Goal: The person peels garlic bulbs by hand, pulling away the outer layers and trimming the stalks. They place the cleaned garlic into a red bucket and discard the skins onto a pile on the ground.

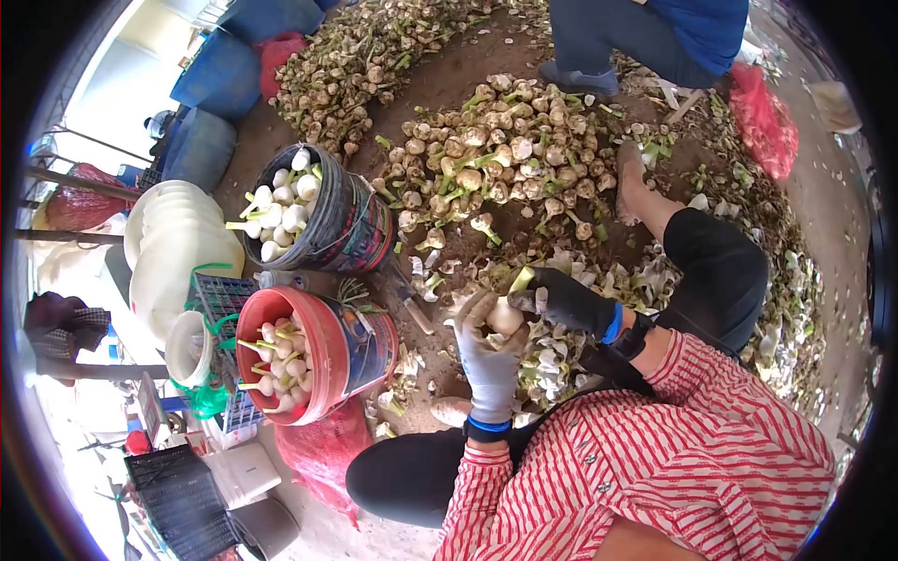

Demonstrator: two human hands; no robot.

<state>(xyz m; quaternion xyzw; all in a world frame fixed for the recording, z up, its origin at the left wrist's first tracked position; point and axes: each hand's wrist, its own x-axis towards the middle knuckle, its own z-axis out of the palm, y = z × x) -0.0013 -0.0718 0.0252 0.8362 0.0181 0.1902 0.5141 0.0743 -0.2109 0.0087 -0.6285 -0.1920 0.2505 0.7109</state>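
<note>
A peeled white garlic bulb (505, 319) with a short green stem sits between my two gloved hands, above the heap of peelings. My left hand (488, 363), in a pale grey glove, is closed around the bulb from the left and below. From the right, my right hand (569, 303), in a black glove, closes on the bulb's upper side by the stem; its fingertips are partly hidden. Loose garlic skins (552, 365) lie beneath both hands.
Left of my hands stand a red bucket (251, 327) and a black bucket (327, 224), both with peeled garlic. Unpeeled garlic (505, 150) is heaped ahead. A wooden-handled tool (418, 315) lies by the buckets. Another person (645, 37) sits at the top right, near a red mesh bag (762, 122).
</note>
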